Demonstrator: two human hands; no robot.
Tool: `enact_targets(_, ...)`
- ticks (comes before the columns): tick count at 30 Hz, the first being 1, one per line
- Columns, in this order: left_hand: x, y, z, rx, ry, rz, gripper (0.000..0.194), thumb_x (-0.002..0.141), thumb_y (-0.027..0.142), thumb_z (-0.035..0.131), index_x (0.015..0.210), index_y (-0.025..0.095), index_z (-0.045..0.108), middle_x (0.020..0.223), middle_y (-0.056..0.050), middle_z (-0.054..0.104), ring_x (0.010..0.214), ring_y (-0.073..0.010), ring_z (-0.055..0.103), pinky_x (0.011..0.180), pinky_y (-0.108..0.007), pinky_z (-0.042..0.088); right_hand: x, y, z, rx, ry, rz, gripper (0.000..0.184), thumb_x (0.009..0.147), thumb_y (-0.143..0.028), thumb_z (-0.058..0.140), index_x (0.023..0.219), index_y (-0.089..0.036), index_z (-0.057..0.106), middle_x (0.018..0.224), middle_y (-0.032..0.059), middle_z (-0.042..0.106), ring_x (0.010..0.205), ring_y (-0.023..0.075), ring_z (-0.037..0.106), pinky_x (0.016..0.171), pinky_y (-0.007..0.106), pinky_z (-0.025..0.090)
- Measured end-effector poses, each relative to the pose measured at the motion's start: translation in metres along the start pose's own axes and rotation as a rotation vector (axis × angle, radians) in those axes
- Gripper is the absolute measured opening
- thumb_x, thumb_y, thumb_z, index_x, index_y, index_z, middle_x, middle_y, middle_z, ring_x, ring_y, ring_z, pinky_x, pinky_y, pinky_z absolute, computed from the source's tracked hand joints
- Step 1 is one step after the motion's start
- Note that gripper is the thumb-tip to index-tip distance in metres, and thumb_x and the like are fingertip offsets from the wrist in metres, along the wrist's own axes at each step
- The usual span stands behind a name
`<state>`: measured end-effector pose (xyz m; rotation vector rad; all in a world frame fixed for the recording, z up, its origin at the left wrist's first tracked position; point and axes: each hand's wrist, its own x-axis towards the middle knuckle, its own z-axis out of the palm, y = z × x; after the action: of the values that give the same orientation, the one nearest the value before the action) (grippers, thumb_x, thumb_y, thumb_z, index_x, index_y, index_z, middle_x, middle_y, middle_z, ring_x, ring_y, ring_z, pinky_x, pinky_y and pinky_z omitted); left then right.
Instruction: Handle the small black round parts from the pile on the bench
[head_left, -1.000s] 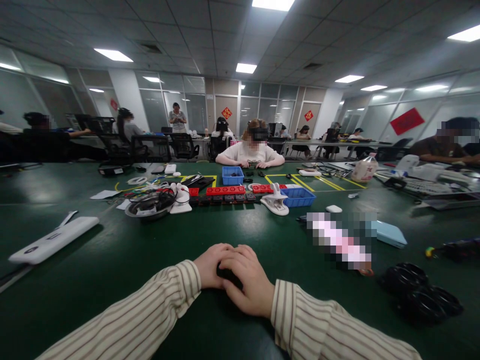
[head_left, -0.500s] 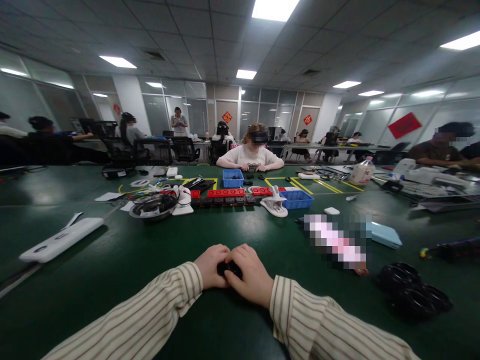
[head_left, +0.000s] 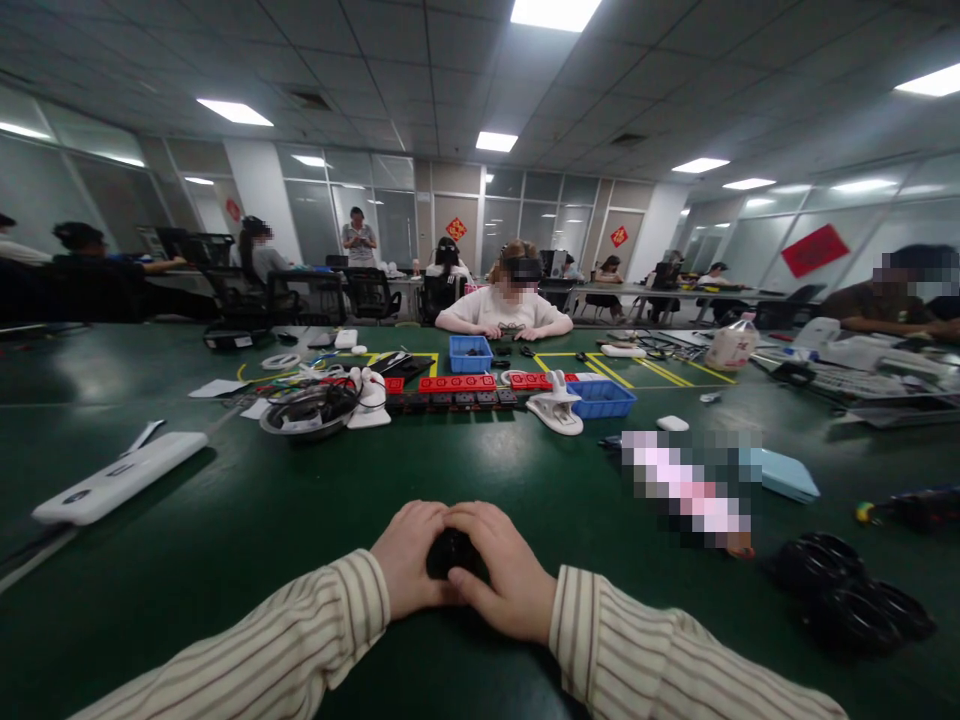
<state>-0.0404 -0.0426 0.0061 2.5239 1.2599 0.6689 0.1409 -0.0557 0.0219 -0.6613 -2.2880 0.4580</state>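
A glossy black rounded object [head_left: 454,555] lies between my two hands above the green table, close to my body. My left hand [head_left: 409,555] wraps round its left side, and my right hand [head_left: 504,565] curves over its right side with the thumb across the front. The hands' fingertips meet at the far side. Most of the object is covered, so its exact kind cannot be made out. On the right of the table stand several black ring-shaped pieces [head_left: 847,590], apart from my hands.
A white power strip [head_left: 124,478] lies at left. Across the middle are a bowl of cables [head_left: 309,410], red and black socket strips [head_left: 457,384], a white clip stand [head_left: 556,405] and blue bins [head_left: 602,399]. A light-blue box [head_left: 784,475] sits right. Another person [head_left: 506,305] sits opposite.
My hands have come slightly nearer and lower, and spread a little round the black object, so more of it shows. The view has shifted slightly.
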Motion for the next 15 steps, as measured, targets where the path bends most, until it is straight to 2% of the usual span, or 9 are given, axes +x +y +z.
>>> enact_targets(2,0.0,0.005,0.001,0.028,0.037,-0.037,0.051,0.056,0.049,0.072,0.092,0.017,0.055,0.089,-0.006,0.056,0.085,-0.0268,0.052,0.087,-0.048,0.037,0.0,0.001,0.003,-0.065,0.049,0.124,0.034,0.077,-0.035,0.054,0.105,-0.015,0.048,0.104,0.0095,0.051,0.097,0.0224,0.046,0.086,0.04,0.038)
enact_targets(4,0.0,0.009,0.002,0.057,0.063,-0.056,0.039,0.057,0.043,0.07,0.082,0.018,0.054,0.084,-0.004,0.054,0.081,-0.0249,0.051,0.083,-0.045,0.039,0.001,0.001,0.006,-0.131,0.047,0.229,0.028,0.074,-0.034,0.059,0.094,-0.016,0.05,0.093,0.0061,0.052,0.086,0.0206,0.047,0.078,0.037,0.04)
enact_targets(7,0.0,0.008,0.003,0.059,0.058,-0.041,0.027,0.058,0.031,0.068,0.079,0.019,0.056,0.082,-0.003,0.053,0.081,-0.0233,0.051,0.086,-0.044,0.038,0.003,0.001,0.007,-0.179,0.013,0.278,0.022,0.073,-0.028,0.061,0.088,-0.017,0.05,0.087,0.0035,0.052,0.082,0.0189,0.046,0.075,0.035,0.038)
enact_targets(10,0.003,0.0,0.001,-0.019,-0.017,0.018,0.03,0.053,0.024,0.071,0.08,0.018,0.058,0.084,-0.002,0.055,0.082,-0.0228,0.052,0.09,-0.044,0.035,0.004,0.0,0.004,-0.141,-0.009,0.226,0.021,0.072,-0.026,0.06,0.087,-0.017,0.051,0.086,0.0039,0.053,0.082,0.0187,0.046,0.077,0.035,0.037)
enact_targets(13,0.006,-0.009,-0.003,-0.133,-0.138,0.106,0.03,0.051,0.022,0.075,0.077,0.018,0.06,0.085,-0.002,0.056,0.083,-0.0221,0.052,0.079,-0.035,0.043,0.003,-0.001,0.001,-0.044,-0.037,0.081,0.021,0.07,-0.022,0.054,0.09,-0.017,0.052,0.088,0.0048,0.056,0.083,0.0186,0.048,0.079,0.036,0.037)
enact_targets(15,0.008,-0.012,-0.006,-0.181,-0.196,0.164,0.027,0.052,0.024,0.076,0.075,0.019,0.062,0.088,-0.002,0.056,0.086,-0.0217,0.052,0.079,-0.032,0.043,0.002,-0.001,0.001,0.017,-0.055,-0.019,0.024,0.066,-0.017,0.048,0.09,-0.017,0.052,0.086,0.0048,0.058,0.084,0.0186,0.049,0.079,0.035,0.038)
